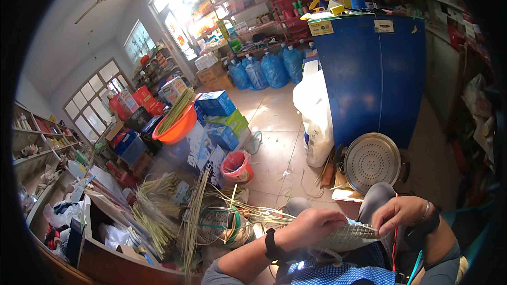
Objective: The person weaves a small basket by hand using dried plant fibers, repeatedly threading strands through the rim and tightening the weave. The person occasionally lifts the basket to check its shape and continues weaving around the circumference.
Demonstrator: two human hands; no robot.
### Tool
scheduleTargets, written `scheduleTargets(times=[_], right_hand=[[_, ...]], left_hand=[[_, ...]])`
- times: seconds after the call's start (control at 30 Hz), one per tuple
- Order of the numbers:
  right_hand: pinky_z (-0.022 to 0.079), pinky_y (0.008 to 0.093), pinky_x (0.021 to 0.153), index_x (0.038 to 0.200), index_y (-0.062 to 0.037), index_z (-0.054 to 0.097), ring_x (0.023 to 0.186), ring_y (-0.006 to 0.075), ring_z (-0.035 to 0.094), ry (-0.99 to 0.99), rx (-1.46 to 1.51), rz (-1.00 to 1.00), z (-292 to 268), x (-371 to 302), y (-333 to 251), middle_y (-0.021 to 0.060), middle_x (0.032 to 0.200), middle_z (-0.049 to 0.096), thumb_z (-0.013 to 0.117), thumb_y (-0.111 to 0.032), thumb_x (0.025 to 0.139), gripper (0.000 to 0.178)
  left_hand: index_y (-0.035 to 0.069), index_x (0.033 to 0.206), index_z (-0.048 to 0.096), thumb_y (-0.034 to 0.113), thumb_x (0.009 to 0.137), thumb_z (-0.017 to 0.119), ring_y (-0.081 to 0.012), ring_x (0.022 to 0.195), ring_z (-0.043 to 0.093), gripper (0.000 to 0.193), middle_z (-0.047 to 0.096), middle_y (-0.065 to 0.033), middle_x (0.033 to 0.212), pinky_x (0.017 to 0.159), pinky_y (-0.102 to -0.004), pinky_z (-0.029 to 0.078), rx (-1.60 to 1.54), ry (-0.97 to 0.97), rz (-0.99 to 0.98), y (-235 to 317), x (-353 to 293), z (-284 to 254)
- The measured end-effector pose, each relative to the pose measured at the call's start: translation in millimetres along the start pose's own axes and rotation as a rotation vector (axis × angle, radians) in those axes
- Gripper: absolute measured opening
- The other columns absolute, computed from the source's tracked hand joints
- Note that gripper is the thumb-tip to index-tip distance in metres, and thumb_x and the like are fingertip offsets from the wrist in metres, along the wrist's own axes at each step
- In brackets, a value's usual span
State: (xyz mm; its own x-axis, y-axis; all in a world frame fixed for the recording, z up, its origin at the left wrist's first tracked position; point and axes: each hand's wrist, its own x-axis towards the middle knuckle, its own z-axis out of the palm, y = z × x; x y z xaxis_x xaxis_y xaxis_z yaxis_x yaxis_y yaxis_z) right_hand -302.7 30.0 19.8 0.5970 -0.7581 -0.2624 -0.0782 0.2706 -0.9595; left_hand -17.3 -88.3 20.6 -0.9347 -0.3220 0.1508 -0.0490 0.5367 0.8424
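Over my lap lies a partly woven piece (353, 236) of pale green and straw-coloured strips, with a light rim. My right hand (402, 212) pinches its right edge between thumb and fingers. Above its left side is my left hand (317, 226), its fingers curled together over the weave; what they hold is hidden. Long straw strips (264, 212) fan out to the left past my left wrist. A blue checked cloth (322, 274) covers my lap beneath the work. A red cord (395, 232) hangs by my right hand.
A perforated steamer pot (372, 162) stands ahead of my knees, before a blue cabinet (372, 79). To the left are straw bundles (158, 211), a lined red bin (237, 167) and an orange basin (177, 126) holding more straw. Blue water jugs (274, 70) line the back.
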Motion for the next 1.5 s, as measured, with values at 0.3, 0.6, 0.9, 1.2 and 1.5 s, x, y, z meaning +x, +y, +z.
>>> scheduleTargets(times=[0.3,0.6,0.9,1.2,1.5], right_hand=[[0.051,0.0324,0.082,0.111,-0.0042,0.062,0.102,0.0227,0.064,0.257,0.772,-0.388,29.6,61.5,16.3,0.0133,0.109,0.068,0.054,-0.015,0.102,0.015],[0.052,0.0307,0.073,0.104,-0.0047,0.058,0.083,0.0181,0.064,0.423,0.701,-0.339,35.1,83.1,9.0,0.0086,0.092,0.065,0.049,-0.020,0.105,0.018],[0.051,0.0288,0.069,0.101,-0.0055,0.057,0.080,0.0162,0.064,0.509,0.641,-0.275,35.6,87.3,-3.4,0.0063,0.090,0.063,0.048,-0.025,0.105,0.022],[0.045,0.0221,0.054,0.096,-0.0024,0.057,0.067,0.0111,0.054,0.407,0.731,-0.307,28.4,97.8,3.5,0.0036,0.083,0.058,0.043,-0.021,0.106,0.025],[0.044,0.0192,0.050,0.099,0.0015,0.057,0.067,0.0105,0.055,0.451,0.763,-0.265,26.8,102.0,-0.9,0.0051,0.084,0.058,0.046,-0.020,0.105,0.025]], left_hand=[[0.006,0.109,0.070,0.014,0.093,0.067,-0.0277,0.086,0.070,0.019,0.071,-0.0131,0.095,0.076,-0.0348,0.055,-0.014,0.053,0.035,-10.0,1.8,5.4],[0.005,0.105,0.072,0.012,0.091,0.068,-0.0266,0.087,0.069,0.016,0.071,-0.0109,0.096,0.078,-0.0348,0.055,0.005,0.041,0.051,-13.4,1.8,5.0],[0.006,0.103,0.072,0.008,0.089,0.067,-0.0242,0.084,0.067,0.015,0.070,-0.0101,0.092,0.076,-0.0322,0.053,-0.085,0.047,-0.032,-15.8,4.4,2.9],[0.003,0.111,0.070,-0.002,0.091,0.062,-0.0198,0.097,0.066,0.022,0.070,-0.0109,0.100,0.087,-0.0305,0.051,-0.058,-0.005,-0.032,-15.8,2.8,1.7],[0.002,0.112,0.068,0.005,0.079,0.080,-0.0158,0.103,0.061,0.035,0.065,-0.0077,0.108,0.094,-0.0304,0.047,-0.055,-0.101,-0.042,-7.6,7.5,-5.6]])
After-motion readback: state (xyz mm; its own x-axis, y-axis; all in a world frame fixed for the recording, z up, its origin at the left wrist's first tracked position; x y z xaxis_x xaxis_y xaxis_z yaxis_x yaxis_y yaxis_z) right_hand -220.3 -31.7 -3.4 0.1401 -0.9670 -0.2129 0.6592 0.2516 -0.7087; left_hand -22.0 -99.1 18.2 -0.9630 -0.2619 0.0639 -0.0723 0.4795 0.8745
